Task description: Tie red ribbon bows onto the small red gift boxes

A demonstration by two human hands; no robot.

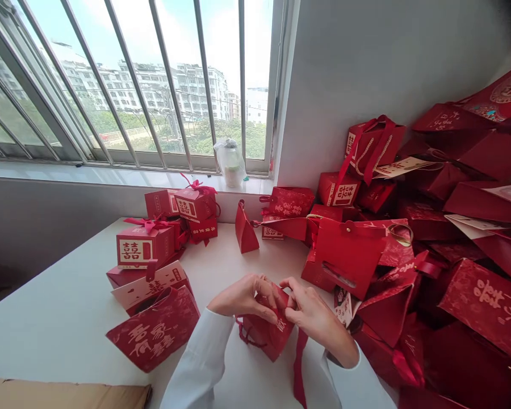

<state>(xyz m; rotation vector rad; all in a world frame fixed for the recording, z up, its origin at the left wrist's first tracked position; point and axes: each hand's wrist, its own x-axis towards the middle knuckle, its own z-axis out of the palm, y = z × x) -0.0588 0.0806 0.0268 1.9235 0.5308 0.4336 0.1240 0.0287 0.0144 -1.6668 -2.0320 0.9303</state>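
Note:
Near the front of the white table, a small red gift box [270,338] with light lettering stands between my two hands. My left hand [249,298] is closed on the box's upper left part, thumb across its near face. The fingers of my right hand [309,309] pinch the top right edge of the same box. A dark red ribbon [300,369] hangs down beside the box, below my right hand. Another loop of ribbon [249,335] shows at its lower left. What lies under my fingertips at the top is hidden.
Red boxes [142,247] stand at left on the white table [68,307]. A large heap of red boxes [447,284] fills the right side. Cardboard [63,395] lies front left. A small triangular box [246,230] stands ahead; a bagged cup [230,165] sits on the sill.

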